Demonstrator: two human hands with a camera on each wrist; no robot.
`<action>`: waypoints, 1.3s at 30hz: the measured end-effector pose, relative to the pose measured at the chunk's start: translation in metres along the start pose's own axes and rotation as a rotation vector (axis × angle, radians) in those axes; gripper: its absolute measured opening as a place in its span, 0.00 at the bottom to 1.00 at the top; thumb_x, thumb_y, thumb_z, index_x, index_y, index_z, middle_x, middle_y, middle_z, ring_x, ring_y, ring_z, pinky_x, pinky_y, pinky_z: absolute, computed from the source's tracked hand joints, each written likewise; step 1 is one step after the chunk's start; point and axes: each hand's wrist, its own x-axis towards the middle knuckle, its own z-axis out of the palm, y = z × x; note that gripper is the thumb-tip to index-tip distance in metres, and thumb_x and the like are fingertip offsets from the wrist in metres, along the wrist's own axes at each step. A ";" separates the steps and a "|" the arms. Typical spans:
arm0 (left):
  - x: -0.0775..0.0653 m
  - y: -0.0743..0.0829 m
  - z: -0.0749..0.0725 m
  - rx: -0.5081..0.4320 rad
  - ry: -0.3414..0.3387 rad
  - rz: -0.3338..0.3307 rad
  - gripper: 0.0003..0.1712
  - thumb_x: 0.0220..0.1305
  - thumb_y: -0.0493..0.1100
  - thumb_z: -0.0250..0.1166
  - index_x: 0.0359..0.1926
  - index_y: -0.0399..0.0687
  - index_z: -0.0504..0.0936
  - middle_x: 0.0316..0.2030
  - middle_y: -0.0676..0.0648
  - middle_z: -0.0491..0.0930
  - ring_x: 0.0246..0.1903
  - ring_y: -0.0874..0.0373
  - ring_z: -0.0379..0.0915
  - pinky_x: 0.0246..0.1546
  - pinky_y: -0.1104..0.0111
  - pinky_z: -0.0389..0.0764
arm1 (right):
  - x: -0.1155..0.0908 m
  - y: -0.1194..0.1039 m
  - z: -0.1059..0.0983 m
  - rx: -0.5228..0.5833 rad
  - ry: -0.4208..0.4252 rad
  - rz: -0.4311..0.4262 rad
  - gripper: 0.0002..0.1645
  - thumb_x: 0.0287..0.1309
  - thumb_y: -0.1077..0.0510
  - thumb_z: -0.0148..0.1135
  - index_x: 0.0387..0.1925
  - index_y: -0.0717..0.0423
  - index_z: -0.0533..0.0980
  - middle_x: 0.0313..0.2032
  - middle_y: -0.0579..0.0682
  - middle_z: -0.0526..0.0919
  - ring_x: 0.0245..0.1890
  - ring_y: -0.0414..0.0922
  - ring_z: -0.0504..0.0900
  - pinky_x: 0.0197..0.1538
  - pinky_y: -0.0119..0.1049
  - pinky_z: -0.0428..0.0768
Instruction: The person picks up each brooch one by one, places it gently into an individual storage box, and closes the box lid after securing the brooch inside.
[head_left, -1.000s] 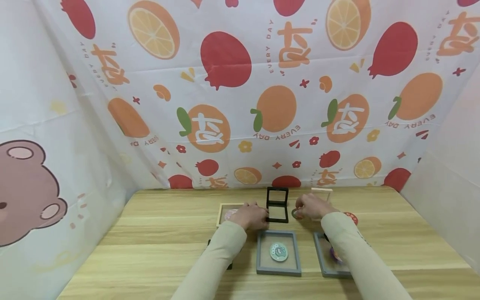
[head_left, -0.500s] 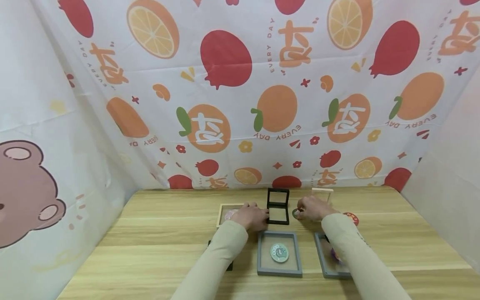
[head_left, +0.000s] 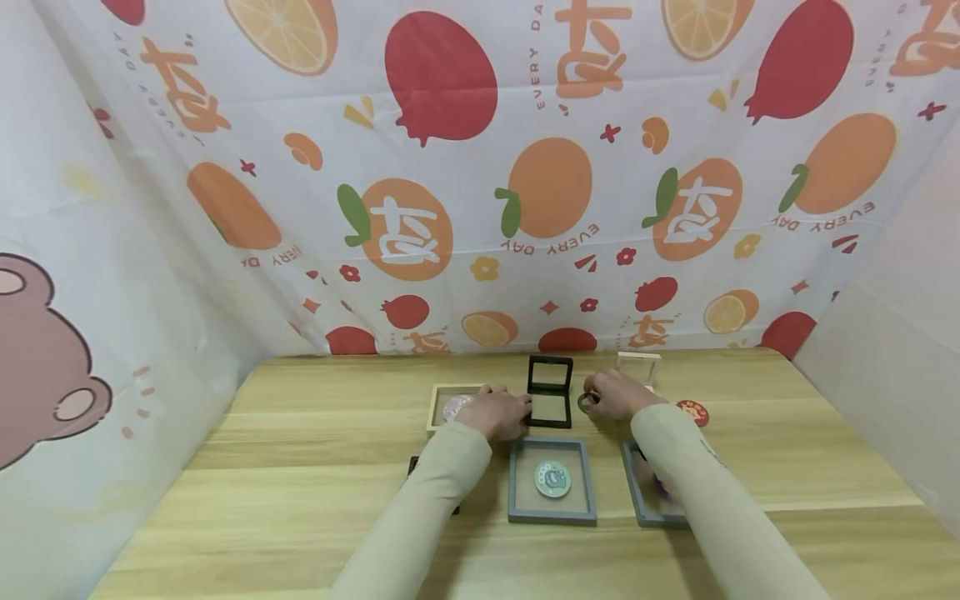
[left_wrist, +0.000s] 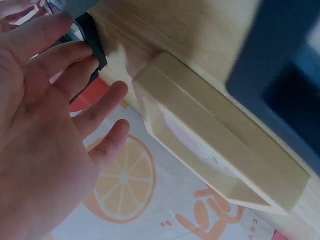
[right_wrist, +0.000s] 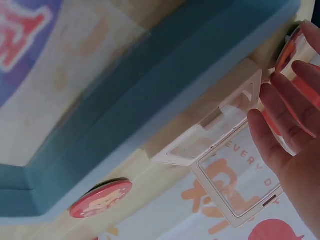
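Note:
Near the back of the table a small black hinged display frame [head_left: 550,389] stands with its lid raised. My left hand [head_left: 498,412] is at its left side, and in the left wrist view the fairly straight fingers [left_wrist: 80,50] reach its dark edge. To the right of that frame, my right hand [head_left: 615,393] pinches a round badge [head_left: 583,403] by its edge. The right wrist view has this badge [right_wrist: 289,52] tilted up from the table between thumb and fingertips. Just behind the right hand, a pale pink hinged frame [head_left: 639,357] also has its lid up.
A light wooden frame [head_left: 435,408] with a pinkish badge lies beside the left wrist. In front, a grey frame [head_left: 551,517] holds a teal badge [head_left: 552,480]. The right sleeve partly covers another grey frame [head_left: 633,487]. A red badge [head_left: 693,412] lies at right; a dark frame [head_left: 412,463] shows under the left sleeve.
The head view has tipped down slightly, so everything sits higher in it. Both hands keep their places by the black frame and the round badge.

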 end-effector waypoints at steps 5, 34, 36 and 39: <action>-0.002 -0.003 -0.003 -0.003 0.015 0.005 0.24 0.74 0.50 0.61 0.68 0.51 0.76 0.62 0.47 0.78 0.61 0.46 0.74 0.65 0.50 0.70 | 0.002 -0.005 -0.004 -0.052 -0.027 -0.019 0.06 0.53 0.66 0.70 0.31 0.58 0.79 0.28 0.47 0.77 0.30 0.44 0.73 0.37 0.40 0.75; -0.002 -0.002 -0.002 -0.130 0.018 -0.022 0.05 0.70 0.39 0.62 0.42 0.51 0.83 0.39 0.47 0.83 0.42 0.54 0.79 0.60 0.51 0.74 | 0.000 -0.008 -0.004 -0.083 -0.007 -0.011 0.08 0.53 0.68 0.70 0.30 0.56 0.78 0.24 0.45 0.75 0.26 0.42 0.71 0.32 0.37 0.73; -0.002 -0.001 -0.002 -0.130 0.020 -0.028 0.03 0.70 0.40 0.62 0.41 0.51 0.82 0.38 0.47 0.82 0.41 0.54 0.78 0.57 0.54 0.77 | 0.001 -0.008 -0.003 -0.084 -0.012 -0.005 0.07 0.53 0.68 0.70 0.32 0.57 0.79 0.26 0.45 0.76 0.27 0.42 0.72 0.33 0.38 0.74; -0.003 -0.001 -0.002 -0.112 0.030 -0.033 0.03 0.70 0.41 0.62 0.41 0.49 0.82 0.39 0.47 0.82 0.43 0.53 0.79 0.51 0.57 0.79 | 0.002 -0.008 -0.002 -0.088 -0.016 -0.001 0.09 0.54 0.66 0.71 0.37 0.59 0.81 0.28 0.46 0.78 0.28 0.42 0.73 0.36 0.39 0.77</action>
